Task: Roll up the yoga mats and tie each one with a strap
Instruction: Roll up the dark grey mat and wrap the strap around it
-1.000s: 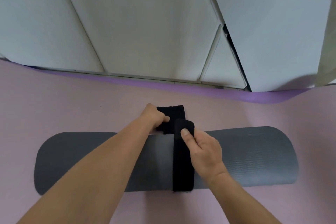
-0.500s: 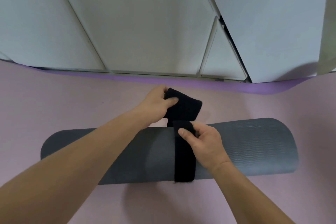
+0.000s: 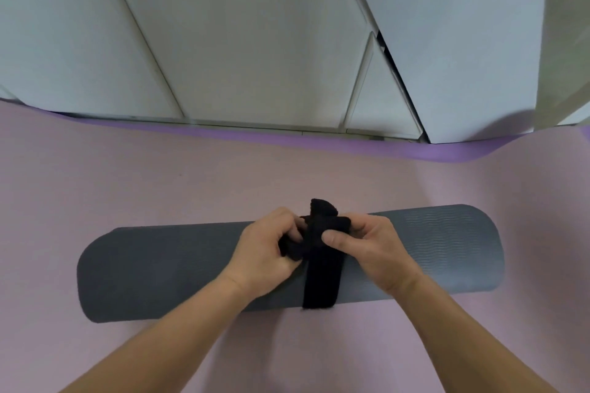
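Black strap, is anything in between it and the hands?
Nothing visible is. The left hand and right hand both grip the black fabric strap directly, on top of the rolled grey yoga mat.

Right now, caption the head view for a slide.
Left hand and right hand grip a black strap wrapped round a rolled grey mat.
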### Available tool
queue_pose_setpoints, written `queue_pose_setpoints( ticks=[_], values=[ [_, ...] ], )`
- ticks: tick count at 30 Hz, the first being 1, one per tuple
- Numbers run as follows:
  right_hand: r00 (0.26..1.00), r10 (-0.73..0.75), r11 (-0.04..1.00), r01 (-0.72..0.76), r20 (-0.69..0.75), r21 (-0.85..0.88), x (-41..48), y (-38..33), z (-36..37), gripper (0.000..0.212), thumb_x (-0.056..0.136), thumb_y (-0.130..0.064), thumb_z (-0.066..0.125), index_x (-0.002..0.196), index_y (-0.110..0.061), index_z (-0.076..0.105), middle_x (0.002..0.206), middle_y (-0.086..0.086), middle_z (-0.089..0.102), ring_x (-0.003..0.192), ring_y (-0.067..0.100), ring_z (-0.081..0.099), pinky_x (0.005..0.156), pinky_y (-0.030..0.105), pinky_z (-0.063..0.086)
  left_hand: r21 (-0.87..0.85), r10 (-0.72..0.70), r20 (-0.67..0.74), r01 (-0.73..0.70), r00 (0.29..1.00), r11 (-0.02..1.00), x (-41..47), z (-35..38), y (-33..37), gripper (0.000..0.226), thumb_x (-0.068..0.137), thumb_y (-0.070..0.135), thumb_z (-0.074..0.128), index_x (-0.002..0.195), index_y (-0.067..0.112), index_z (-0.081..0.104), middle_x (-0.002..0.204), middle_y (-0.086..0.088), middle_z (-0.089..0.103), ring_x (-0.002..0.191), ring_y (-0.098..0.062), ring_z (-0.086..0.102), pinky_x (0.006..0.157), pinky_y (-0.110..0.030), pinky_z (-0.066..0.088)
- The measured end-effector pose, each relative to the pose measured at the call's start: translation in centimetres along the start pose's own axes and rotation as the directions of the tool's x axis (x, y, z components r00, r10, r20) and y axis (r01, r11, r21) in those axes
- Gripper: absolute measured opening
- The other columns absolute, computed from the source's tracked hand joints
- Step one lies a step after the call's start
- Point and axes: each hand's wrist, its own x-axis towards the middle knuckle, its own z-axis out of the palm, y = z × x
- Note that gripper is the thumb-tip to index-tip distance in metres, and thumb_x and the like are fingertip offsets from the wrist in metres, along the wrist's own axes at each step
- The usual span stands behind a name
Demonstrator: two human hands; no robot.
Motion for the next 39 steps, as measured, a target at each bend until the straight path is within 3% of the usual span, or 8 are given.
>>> queue_pose_setpoints(
  ticks=[4, 8, 12, 17, 24, 29, 33, 39],
  values=[
    [0.998, -0.020, 0.999, 0.018, 0.068, 0.033, -1.8, -1.4, -0.1, 0.011, 0.080, 0.008, 0.071, 0.088, 0.003, 0.075, 0.085, 0.002, 0.073, 0.085, 0.011, 0.068, 0.077, 0.021, 0.052, 0.180, 0.205, 0.079, -0.216, 0.976, 0.960, -0.8, 0.3, 0.0, 0.014, 0.071, 0.027, 0.060, 0.075, 0.014, 0.057, 0.112, 0.013, 0.063, 0.098, -0.014, 0.062, 0.083, -0.028, 0.050],
    [0.969, -0.093, 0.948, 0.156, 0.228, -0.276, -3.9, -3.8, 1.0, 0.023, 0.078, 0.000, 0.078, 0.085, -0.022, 0.080, 0.086, -0.005, 0.071, 0.093, 0.007, 0.062, 0.084, 0.021, 0.049, 0.161, 0.208, 0.156, -0.232, 0.966, 0.959, -1.7, 0.1, -0.5, 0.031, 0.086, 0.042, 0.055, 0.077, 0.013, 0.063, 0.128, 0.009, 0.064, 0.118, -0.012, 0.058, 0.096, -0.025, 0.046],
    [0.985, 0.084, 0.959, -0.040, 0.149, -0.280, -7.5, -4.4, 1.8, 0.024, 0.080, -0.001, 0.078, 0.079, -0.025, 0.080, 0.082, -0.001, 0.075, 0.078, 0.003, 0.067, 0.075, 0.015, 0.050, 0.139, 0.127, 0.177, -0.153, 0.976, 0.978, -2.2, -0.2, -0.4, 0.027, 0.087, 0.045, 0.056, 0.075, 0.021, 0.060, 0.128, 0.013, 0.064, 0.121, -0.004, 0.053, 0.100, -0.026, 0.043],
    [0.970, 0.221, 0.951, -0.191, 0.102, -0.244, -10.5, -4.1, 3.9, 0.024, 0.079, -0.008, 0.078, 0.075, -0.032, 0.079, 0.073, -0.004, 0.072, 0.072, 0.003, 0.062, 0.074, 0.020, 0.049, 0.254, 0.207, 0.299, -0.287, 0.931, 0.924, -2.3, 0.0, -0.5, 0.053, 0.082, 0.041, 0.065, 0.131, 0.021, 0.064, 0.134, 0.001, 0.059, 0.122, -0.013, 0.049, 0.103, -0.029, 0.040],
    [0.985, 0.166, 0.965, -0.154, 0.040, -0.212, -11.4, -8.3, 4.8, 0.028, 0.084, 0.006, 0.070, 0.084, -0.020, 0.081, 0.084, 0.006, 0.077, 0.081, 0.013, 0.071, 0.080, 0.025, 0.055, 0.455, 0.283, 0.345, -0.423, 0.895, 0.784, -4.8, 0.9, 0.0, 0.043, 0.088, 0.037, 0.056, 0.127, 0.022, 0.068, 0.144, -0.013, 0.054, 0.133, -0.039, 0.049, 0.111, -0.053, 0.034],
    [0.992, 0.129, 0.960, -0.121, 0.016, -0.251, -13.9, -10.4, 4.7, 0.025, 0.083, 0.000, 0.073, 0.081, -0.025, 0.080, 0.080, 0.004, 0.077, 0.078, 0.014, 0.071, 0.077, 0.026, 0.055, 0.636, 0.128, 0.337, -0.325, 0.933, 0.699, -4.3, 1.2, 0.4, 0.050, 0.076, 0.042, 0.080, 0.123, 0.033, 0.067, 0.138, -0.022, 0.056, 0.120, -0.047, 0.056, 0.102, -0.062, 0.041],
    [0.996, 0.087, 0.971, -0.078, 0.027, -0.225, -15.0, -12.7, 5.0, 0.029, 0.082, 0.003, 0.072, 0.079, -0.025, 0.081, 0.079, 0.001, 0.077, 0.076, 0.010, 0.072, 0.075, 0.019, 0.053, 0.565, 0.192, 0.350, -0.371, 0.917, 0.737, -5.0, 0.5, 0.9, 0.048, 0.082, 0.045, 0.041, 0.118, 0.035, 0.071, 0.130, -0.017, 0.064, 0.108, -0.040, 0.064, 0.090, -0.052, 0.054],
    [0.994, 0.044, 0.968, -0.067, -0.096, -0.243, -10.7, -11.5, 5.1, 0.015, 0.085, 0.005, 0.069, 0.079, -0.008, 0.077, 0.072, 0.002, 0.073, 0.069, 0.008, 0.066, 0.070, 0.021, 0.054, 0.428, 0.222, 0.341, -0.361, 0.914, 0.828, -9.0, 0.9, 0.3, 0.053, 0.076, 0.030, 0.064, 0.127, 0.022, 0.057, 0.142, -0.011, 0.057, 0.125, -0.035, 0.057, 0.100, -0.046, 0.049]
  ],
)
